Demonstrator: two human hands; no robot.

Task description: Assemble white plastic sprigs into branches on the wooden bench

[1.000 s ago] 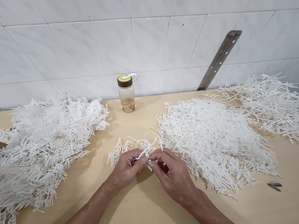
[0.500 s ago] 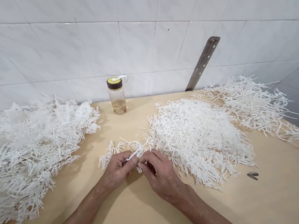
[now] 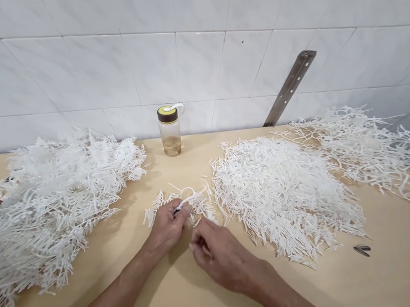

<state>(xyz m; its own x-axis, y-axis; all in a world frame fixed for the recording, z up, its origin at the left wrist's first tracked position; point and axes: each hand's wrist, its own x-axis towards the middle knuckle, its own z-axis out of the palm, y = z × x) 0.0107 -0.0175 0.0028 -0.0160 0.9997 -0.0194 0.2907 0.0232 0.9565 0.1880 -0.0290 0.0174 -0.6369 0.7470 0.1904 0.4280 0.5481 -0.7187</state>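
My left hand (image 3: 167, 222) is closed around a curved white plastic sprue (image 3: 186, 199), pinched between thumb and forefinger, with its looped end rising above the fingers. Something dark shows beside the thumb, too small to name. To its right, my right hand (image 3: 217, 252) is apart from it, fingers curled and tips pressed together; whatever they hold, if anything, is hidden. Just beyond both hands lies a small scatter of white branched sprue pieces (image 3: 152, 211). A wide heap of short white plastic pieces (image 3: 278, 192) spreads to the right of them.
A tall heap of branched white sprues (image 3: 61, 195) covers the left side. A tangle of longer sprues (image 3: 370, 149) lies at the back right. A bottle with a yellow-topped lid (image 3: 170, 132) stands near the tiled wall; a metal strip (image 3: 291, 87) leans there. Sunflower-seed shells (image 3: 362, 250) lie at right.
My right hand has drawn away from the left, slightly down and right, opening a gap between them. The left hand keeps the sprue. The view has shifted a little left.
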